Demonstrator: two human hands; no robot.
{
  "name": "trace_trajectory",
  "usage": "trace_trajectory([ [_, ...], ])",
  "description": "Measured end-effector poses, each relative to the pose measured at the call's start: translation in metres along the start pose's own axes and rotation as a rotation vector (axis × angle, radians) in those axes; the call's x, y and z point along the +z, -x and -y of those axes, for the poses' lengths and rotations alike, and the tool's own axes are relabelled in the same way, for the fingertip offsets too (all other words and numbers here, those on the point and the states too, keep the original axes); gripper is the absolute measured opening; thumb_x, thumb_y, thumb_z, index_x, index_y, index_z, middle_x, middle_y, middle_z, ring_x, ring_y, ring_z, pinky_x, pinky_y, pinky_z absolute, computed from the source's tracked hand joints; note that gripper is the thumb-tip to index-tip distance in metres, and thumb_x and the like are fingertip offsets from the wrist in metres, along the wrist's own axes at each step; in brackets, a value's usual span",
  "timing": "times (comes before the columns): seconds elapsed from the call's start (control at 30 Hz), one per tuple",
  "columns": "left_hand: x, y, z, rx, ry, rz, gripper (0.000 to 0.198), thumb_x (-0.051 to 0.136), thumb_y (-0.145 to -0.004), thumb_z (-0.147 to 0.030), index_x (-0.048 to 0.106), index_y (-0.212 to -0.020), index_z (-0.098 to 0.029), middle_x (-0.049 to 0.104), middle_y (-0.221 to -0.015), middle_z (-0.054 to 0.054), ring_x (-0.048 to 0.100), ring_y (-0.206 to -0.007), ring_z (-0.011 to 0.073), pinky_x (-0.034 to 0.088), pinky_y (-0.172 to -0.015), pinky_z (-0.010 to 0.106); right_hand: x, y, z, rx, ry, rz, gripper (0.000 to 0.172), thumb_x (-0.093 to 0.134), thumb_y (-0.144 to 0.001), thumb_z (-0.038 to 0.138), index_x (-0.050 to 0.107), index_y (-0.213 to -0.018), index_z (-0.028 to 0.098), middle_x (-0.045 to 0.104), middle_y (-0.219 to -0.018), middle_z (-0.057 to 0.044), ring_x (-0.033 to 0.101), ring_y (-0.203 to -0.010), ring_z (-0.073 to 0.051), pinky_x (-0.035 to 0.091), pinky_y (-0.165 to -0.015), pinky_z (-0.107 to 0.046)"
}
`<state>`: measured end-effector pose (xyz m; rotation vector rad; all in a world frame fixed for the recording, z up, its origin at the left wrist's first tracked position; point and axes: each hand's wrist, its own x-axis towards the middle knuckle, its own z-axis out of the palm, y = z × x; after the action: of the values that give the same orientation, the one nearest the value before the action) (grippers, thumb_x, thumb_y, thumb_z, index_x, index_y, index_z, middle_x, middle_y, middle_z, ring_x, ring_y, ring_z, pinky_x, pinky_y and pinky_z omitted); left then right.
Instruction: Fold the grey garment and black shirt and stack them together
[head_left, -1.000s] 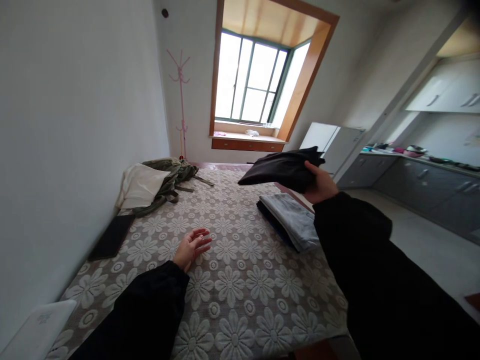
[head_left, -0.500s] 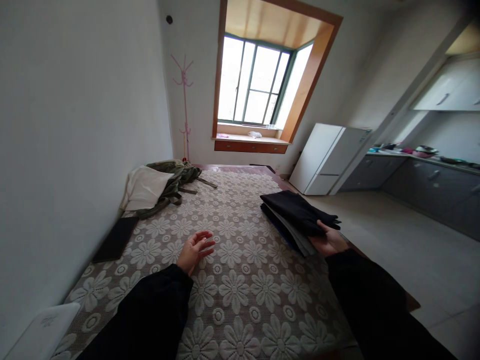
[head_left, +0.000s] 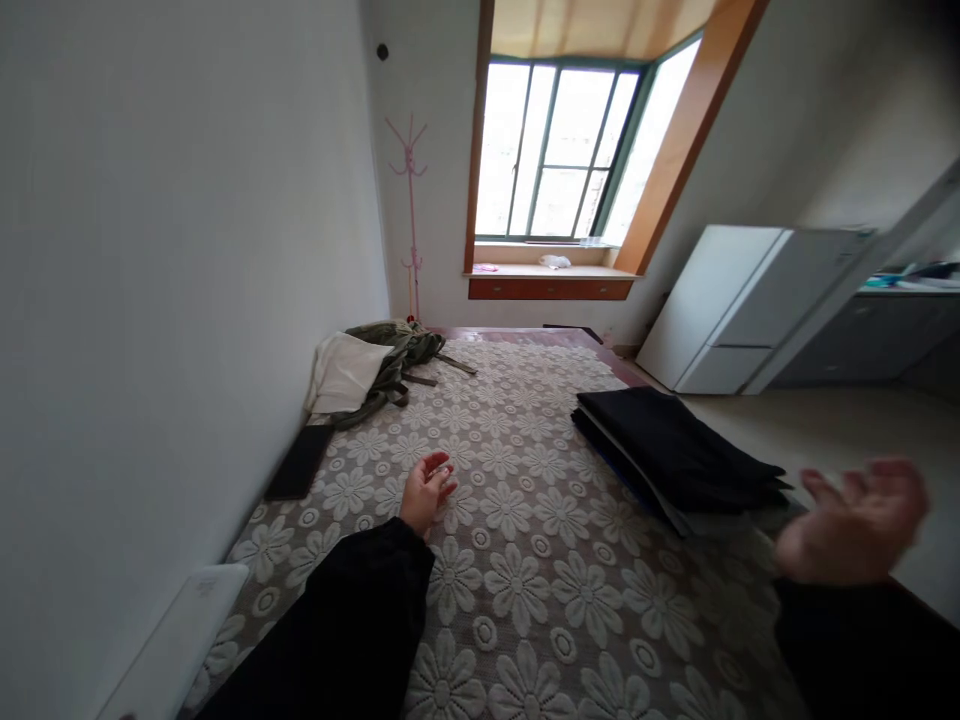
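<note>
L hand laid on floral bedspread, fingers loosely curled, nothing gripped; R hand blurred, held open in air at near right, fingers spread, empty; folded black garment seen atop clothes stack at right bed edge, just left of R hand, not touched; olive jacket heaped at far left.

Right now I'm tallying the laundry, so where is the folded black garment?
In the head view the folded black garment lies on top of the clothes pile at the right edge of the flower-patterned bedspread, just left of the open right hand.
</note>
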<state>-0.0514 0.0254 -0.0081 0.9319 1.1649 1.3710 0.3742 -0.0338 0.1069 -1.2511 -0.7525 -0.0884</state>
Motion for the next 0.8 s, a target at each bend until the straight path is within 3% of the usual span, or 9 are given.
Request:
trace_trajectory([
  [0.07,-0.005,-0.011,0.002,0.063,-0.088,-0.066,0.027,0.064,-0.085,-0.016,0.064,-0.112,-0.018,0.067,-0.125,0.016,0.068,-0.114,0.0252,0.060,-0.088,0.037,0.001,-0.011,0.005,-0.274,0.106,0.160,0.062,0.065,-0.093,0.049,0.049,-0.150,0.030,0.044,-0.159,-0.009,0.038,-0.147,-0.034,0.029,-0.125,-0.050],
  [0.13,-0.012,-0.028,-0.002,0.132,-0.201,-0.137,0.029,0.062,-0.084,-0.014,0.064,-0.112,-0.018,0.069,-0.122,0.014,0.067,-0.116,0.0246,0.057,-0.094,0.037,0.006,-0.021,-0.008,-0.507,0.310,0.553,0.057,0.050,-0.099,0.057,0.048,-0.151,0.035,0.045,-0.159,-0.007,0.040,-0.146,-0.034,0.026,-0.125,-0.053],
  [0.2,-0.023,-0.054,-0.015,0.203,-0.327,-0.202,0.029,0.061,-0.083,-0.012,0.065,-0.110,-0.017,0.069,-0.120,0.013,0.065,-0.118,0.0247,0.052,-0.101,0.039,0.013,-0.027,-0.037,-0.622,0.503,0.919,0.062,0.038,-0.099,0.066,0.046,-0.153,0.036,0.045,-0.159,-0.008,0.040,-0.146,-0.036,0.022,-0.123,-0.059],
  [0.27,-0.037,-0.085,-0.037,0.271,-0.453,-0.262,0.029,0.058,-0.083,-0.010,0.066,-0.109,-0.018,0.068,-0.122,0.013,0.062,-0.122,0.0255,0.047,-0.107,0.041,0.020,-0.026,-0.070,-0.628,0.660,1.126,0.067,0.030,-0.098,0.069,0.050,-0.150,0.033,0.052,-0.154,-0.010,0.045,-0.143,-0.038,0.024,-0.120,-0.065],
  [0.37,-0.067,-0.129,-0.072,0.344,-0.619,-0.366,0.033,0.053,-0.082,-0.008,0.065,-0.110,-0.017,0.064,-0.129,0.014,0.053,-0.132,0.0274,0.037,-0.116,0.044,0.020,-0.013,-0.093,-0.690,0.762,1.095,0.069,0.026,-0.098,0.066,0.050,-0.150,0.028,0.052,-0.154,-0.011,0.044,-0.143,-0.038,0.018,-0.119,-0.070],
  [0.5,-0.099,-0.162,-0.097,0.341,-0.782,-0.437,0.032,0.061,-0.071,-0.007,0.066,-0.101,-0.016,0.066,-0.123,0.016,0.051,-0.133,0.0320,0.030,-0.119,0.046,0.011,0.027,-0.054,-0.913,0.586,0.954,0.055,0.044,-0.101,0.051,0.046,-0.151,0.029,0.049,-0.156,-0.009,0.040,-0.147,-0.035,0.006,-0.123,-0.067],
  [0.63,-0.110,-0.169,-0.106,0.301,-0.863,-0.493,0.015,0.066,-0.070,-0.013,0.065,-0.084,-0.019,0.071,-0.104,0.015,0.058,-0.120,0.0367,0.038,-0.110,0.049,0.014,0.077,-0.018,-1.013,0.348,1.203,0.051,0.058,-0.100,0.035,0.047,-0.150,0.031,0.052,-0.154,-0.005,0.039,-0.148,-0.028,0.002,-0.127,-0.057],
  [0.7,-0.110,-0.171,-0.115,0.286,-0.868,-0.550,0.005,0.064,-0.075,-0.019,0.064,-0.080,-0.018,0.070,-0.094,0.015,0.061,-0.112,0.0390,0.042,-0.101,0.051,0.021,0.095,-0.021,-0.982,0.252,1.272,0.046,0.059,-0.100,0.030,0.051,-0.146,0.030,0.056,-0.151,-0.005,0.040,-0.148,-0.026,0.001,-0.128,-0.056],
  [0.8,-0.103,-0.169,-0.142,0.327,-0.851,-0.630,0.012,0.059,-0.083,-0.027,0.064,-0.085,-0.017,0.069,-0.090,0.014,0.062,-0.105,0.0364,0.046,-0.093,0.047,0.029,0.108,-0.040,-0.862,0.150,1.376,0.037,0.056,-0.102,0.026,0.057,-0.138,0.032,0.063,-0.143,-0.003,0.047,-0.143,-0.023,0.010,-0.128,-0.055],
])
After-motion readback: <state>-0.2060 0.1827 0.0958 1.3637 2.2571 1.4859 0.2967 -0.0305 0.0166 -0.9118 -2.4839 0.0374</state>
